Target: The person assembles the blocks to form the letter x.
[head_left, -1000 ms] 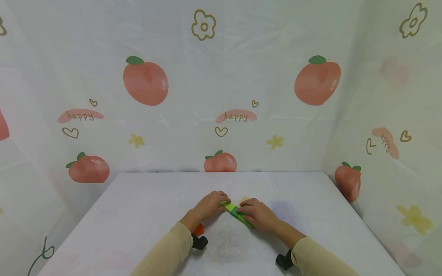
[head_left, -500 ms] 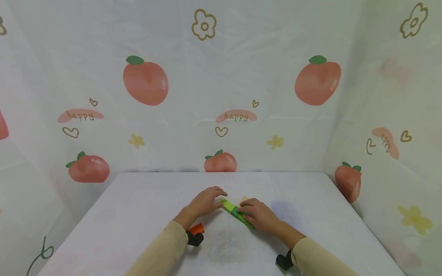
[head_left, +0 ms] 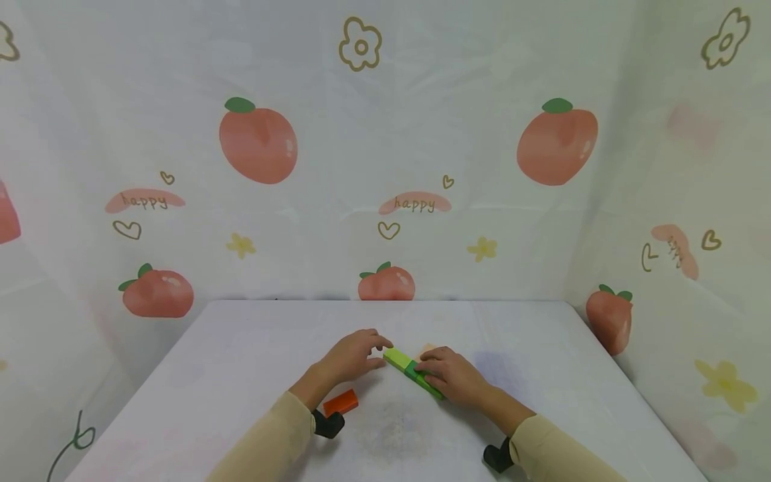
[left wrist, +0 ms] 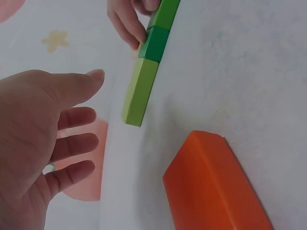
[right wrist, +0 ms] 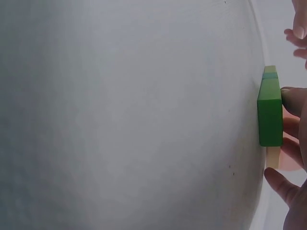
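Observation:
A row of end-to-end blocks lies slantwise on the table: a light green block (head_left: 397,359) at the far left end, a dark green block (left wrist: 154,44) in the middle and a bright green block (right wrist: 270,122) at the near right end. My right hand (head_left: 458,376) rests over the row, its fingertips touching the dark and bright green blocks. My left hand (head_left: 352,353) is just left of the light green end, fingers spread and holding nothing. Between the left wrist and the row's near side lies an orange block (head_left: 340,402).
A beige block (head_left: 429,349) shows behind the row, partly covered by my right hand. The white-covered table (head_left: 271,341) runs back to a printed cloth backdrop (head_left: 325,134). Black wrist mounts (head_left: 328,425) hang below the sleeves.
My left hand has let go of the light green block and drawn back left, uncovering more of the orange block. The right hand has stayed on the row.

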`<state>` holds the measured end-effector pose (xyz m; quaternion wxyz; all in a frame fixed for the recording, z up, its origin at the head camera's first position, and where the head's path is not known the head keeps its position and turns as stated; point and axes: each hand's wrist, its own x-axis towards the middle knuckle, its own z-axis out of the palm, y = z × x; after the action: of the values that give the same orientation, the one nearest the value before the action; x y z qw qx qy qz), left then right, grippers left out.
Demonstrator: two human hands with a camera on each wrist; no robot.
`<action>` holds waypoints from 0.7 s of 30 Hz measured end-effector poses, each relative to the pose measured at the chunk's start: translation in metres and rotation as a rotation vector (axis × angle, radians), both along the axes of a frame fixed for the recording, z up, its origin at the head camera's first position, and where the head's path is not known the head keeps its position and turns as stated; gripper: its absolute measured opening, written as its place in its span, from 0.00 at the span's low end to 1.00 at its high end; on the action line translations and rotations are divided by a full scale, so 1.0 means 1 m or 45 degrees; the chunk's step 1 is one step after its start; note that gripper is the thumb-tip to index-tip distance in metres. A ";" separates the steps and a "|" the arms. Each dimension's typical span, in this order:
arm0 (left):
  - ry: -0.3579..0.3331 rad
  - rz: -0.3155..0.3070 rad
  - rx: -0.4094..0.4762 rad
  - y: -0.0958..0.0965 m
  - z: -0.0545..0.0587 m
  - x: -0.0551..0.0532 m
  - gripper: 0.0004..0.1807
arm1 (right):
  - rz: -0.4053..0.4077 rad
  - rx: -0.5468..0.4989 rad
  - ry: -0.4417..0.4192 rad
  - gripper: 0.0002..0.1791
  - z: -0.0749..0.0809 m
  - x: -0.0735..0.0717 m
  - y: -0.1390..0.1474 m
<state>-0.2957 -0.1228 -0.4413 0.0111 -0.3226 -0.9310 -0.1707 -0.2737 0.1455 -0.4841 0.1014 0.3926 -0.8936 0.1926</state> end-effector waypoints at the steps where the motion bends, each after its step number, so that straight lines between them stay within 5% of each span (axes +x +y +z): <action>1: -0.005 0.004 -0.009 0.000 0.001 0.002 0.18 | -0.003 0.001 -0.004 0.14 0.000 0.000 0.000; 9: -0.117 0.036 -0.027 -0.006 0.003 0.017 0.17 | 0.031 -0.034 0.054 0.13 -0.003 -0.001 0.001; 21: -0.153 0.029 -0.057 -0.025 -0.002 0.034 0.16 | 0.028 -0.013 0.019 0.14 0.000 0.000 0.002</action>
<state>-0.2620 -0.1482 -0.4431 -0.0500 -0.3014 -0.9371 -0.1686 -0.2735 0.1476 -0.4845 0.1080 0.4033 -0.8874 0.1953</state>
